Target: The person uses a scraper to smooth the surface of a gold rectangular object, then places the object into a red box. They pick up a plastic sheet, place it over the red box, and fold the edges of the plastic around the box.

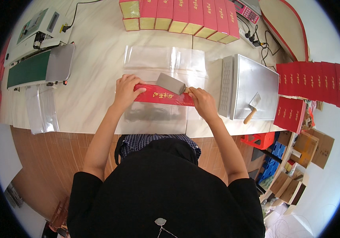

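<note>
A long red box (158,98) with gold writing lies before me on clear plastic film (149,59), which spreads over the table on its far and near sides. My left hand (128,90) holds the box's left end, thumb on top and fingers along the far edge. In my right hand (202,101) is the wooden handle of a scraper or trowel. Its flat metal blade (171,84) slants across the far side of the box's top; whether it presses on the film cannot be told. My right fingers are close to the box's right end.
Right of the film stands a metal hot plate (253,86) bearing a second trowel (251,114). Red boxes stand in a row (182,17) at the back and in stacks (309,80) at far right. A sealing machine (36,56) is at left, above folded film (41,108). Cables (265,44) lie back right.
</note>
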A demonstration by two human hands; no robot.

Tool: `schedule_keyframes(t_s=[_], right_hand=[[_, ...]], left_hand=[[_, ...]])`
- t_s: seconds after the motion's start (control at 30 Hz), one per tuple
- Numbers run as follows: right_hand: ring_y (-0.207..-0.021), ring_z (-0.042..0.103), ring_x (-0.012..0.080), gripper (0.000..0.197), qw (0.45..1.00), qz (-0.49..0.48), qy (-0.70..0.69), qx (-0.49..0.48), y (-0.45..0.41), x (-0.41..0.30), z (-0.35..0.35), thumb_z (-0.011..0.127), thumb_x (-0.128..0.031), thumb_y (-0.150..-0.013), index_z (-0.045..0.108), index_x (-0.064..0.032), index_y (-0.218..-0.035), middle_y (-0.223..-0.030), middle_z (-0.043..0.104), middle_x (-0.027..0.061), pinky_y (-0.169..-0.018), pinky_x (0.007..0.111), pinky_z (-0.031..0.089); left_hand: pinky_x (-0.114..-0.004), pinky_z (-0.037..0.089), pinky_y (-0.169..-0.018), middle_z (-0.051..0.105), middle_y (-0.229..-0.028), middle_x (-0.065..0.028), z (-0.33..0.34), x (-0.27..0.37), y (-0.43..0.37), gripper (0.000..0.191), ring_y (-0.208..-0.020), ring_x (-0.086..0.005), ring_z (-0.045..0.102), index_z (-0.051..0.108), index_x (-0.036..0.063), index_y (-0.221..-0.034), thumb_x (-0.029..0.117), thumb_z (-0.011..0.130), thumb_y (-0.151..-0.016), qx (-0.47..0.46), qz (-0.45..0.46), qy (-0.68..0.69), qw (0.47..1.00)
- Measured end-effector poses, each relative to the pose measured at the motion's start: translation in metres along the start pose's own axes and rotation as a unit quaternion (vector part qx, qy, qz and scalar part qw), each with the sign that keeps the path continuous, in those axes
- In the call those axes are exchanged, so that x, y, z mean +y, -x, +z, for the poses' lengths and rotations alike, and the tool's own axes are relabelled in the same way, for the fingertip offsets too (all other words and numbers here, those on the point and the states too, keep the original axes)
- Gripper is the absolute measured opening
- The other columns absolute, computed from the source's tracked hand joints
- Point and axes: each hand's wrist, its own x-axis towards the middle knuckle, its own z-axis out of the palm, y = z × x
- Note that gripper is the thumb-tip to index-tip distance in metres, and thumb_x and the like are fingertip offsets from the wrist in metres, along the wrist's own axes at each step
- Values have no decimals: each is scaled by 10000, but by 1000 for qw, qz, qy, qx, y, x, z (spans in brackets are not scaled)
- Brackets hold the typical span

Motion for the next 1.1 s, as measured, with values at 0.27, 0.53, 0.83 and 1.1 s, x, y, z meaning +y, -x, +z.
schedule_keyframes(t_s=[0.27, 0.53, 0.83, 1.1], right_hand=[[-849, 614, 446, 306, 952, 265, -153, 26, 34, -49, 16, 455, -286, -1025, 534, -16, -1144, -953, 654, 242, -714, 506, 476], [-625, 609, 469, 220, 962, 261, -77, -18, 86, -109, 65, 473, -228, -1008, 475, -12, -1049, -717, 632, 245, -548, 552, 476], [-581, 630, 425, 243, 937, 345, 44, -37, 85, -97, 50, 439, -251, -1015, 442, -12, -973, -635, 621, 214, -519, 524, 501], [-579, 655, 376, 260, 917, 384, 101, -44, 89, -80, 44, 453, -279, -1013, 439, -22, -970, -627, 636, 179, -515, 471, 530]], left_hand=[[-405, 341, -942, 642, -991, 15, 2, 0, 3, 208, -1081, -230, 515, 717, 175, -971, 258, 749, -782, 10, 1, 3, 1000], [-414, 351, -948, 632, -1053, -28, 0, 2, 0, 248, -1105, -254, 509, 717, 175, -1026, 281, 738, -803, -10, 3, -2, 1000], [-418, 349, -949, 636, -1027, -4, 2, 0, 0, 237, -1077, -242, 517, 711, 163, -1001, 271, 746, -792, -4, 13, -17, 1000], [-418, 346, -953, 635, -1005, -6, 0, 1, 0, 233, -1079, -240, 516, 711, 163, -1001, 261, 745, -793, -3, 17, -8, 1000]])
